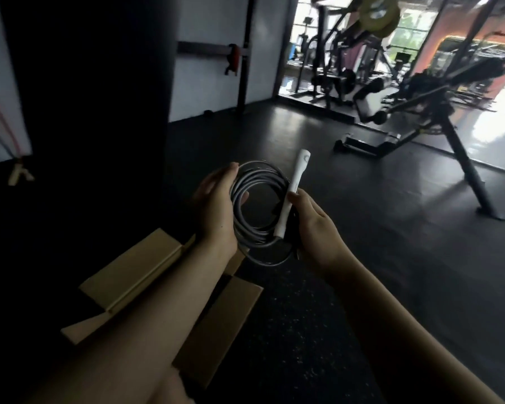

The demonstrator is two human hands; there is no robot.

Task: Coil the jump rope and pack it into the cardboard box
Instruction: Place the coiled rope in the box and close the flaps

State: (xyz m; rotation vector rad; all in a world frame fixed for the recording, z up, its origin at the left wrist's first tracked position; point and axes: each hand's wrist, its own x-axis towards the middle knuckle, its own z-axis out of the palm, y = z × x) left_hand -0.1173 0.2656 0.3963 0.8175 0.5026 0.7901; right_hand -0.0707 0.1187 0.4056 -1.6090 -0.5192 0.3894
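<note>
The jump rope point(258, 182) is a grey cord wound into several loops, held up in front of me above the floor. My left hand point(216, 208) grips the left side of the coil, fingers through the loops. My right hand point(315, 225) holds the right side, pinning a white handle point(292, 191) that stands upright against the coil. A second, dark handle seems to lie behind it, mostly hidden. The open cardboard box point(134, 275) sits on the floor below my left forearm, flaps spread out; its inside is hidden by my arm.
A black punching bag point(85, 83) hangs close at the left. A weight bench on angled legs point(438, 123) stands at the right, with more gym machines point(333, 71) behind it. The floor is dark rubber matting point(391, 272).
</note>
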